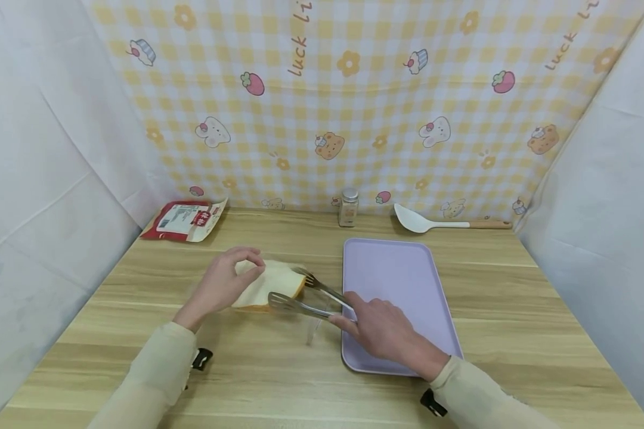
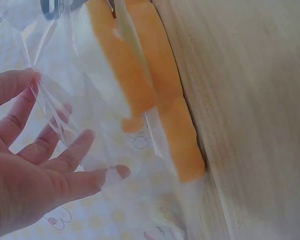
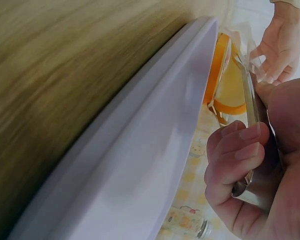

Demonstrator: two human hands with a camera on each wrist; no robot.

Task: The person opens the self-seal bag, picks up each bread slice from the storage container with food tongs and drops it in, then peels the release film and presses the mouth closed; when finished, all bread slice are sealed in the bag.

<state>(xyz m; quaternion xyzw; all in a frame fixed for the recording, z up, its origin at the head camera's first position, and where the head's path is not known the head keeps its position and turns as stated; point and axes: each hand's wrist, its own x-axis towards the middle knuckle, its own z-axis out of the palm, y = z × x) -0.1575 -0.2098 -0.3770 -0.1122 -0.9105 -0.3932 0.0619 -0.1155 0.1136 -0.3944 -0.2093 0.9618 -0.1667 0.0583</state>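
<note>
Your left hand pinches a clear bag, plainest in the left-wrist view; your right hand grips parted metal tongs pointing ten o'clock, toward bread slices at the lilac tray's nine o'clock.

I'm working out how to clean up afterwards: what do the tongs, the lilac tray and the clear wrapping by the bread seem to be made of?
Tongs: metal, probably stainless steel; silvery and shiny, with bright glints.
Tray: likely plastic, judging by its even colour and smooth, softly sheened surface, though coated metal is possible.
Wrapping: apparently thin plastic film; see-through, with glossy creases.
</note>
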